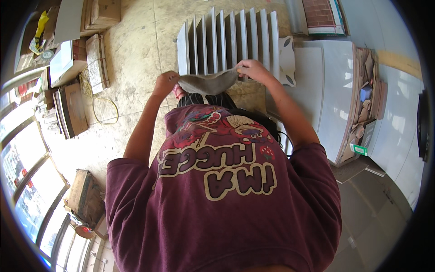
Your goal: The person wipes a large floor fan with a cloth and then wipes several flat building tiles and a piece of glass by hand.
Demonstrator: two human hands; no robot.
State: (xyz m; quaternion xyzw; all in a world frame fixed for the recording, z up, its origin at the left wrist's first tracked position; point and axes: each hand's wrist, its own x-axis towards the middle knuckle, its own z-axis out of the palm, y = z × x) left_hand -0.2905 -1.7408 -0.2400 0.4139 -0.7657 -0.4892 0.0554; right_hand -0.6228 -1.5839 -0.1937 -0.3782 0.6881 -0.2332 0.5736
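Note:
A grey-brown cloth [208, 84] hangs stretched between my two hands, sagging a little in the middle. My left hand [167, 82] is closed on its left end, and my right hand [252, 70] pinches its right end. Just beyond the cloth stands a row of several upright light-grey panels [247, 38], spaced apart and parallel like slats. A pale end piece with dark oval holes [287, 61] shows at the row's right side. Whether the cloth touches the panels I cannot tell.
To the right is a large white flat-topped surface [301, 68], with cardboard pieces [364, 104] along its far side. Boxes [72, 111] and a yellowish cord [105, 121] lie on the floor at left. A worn carton [85, 197] stands near the windows.

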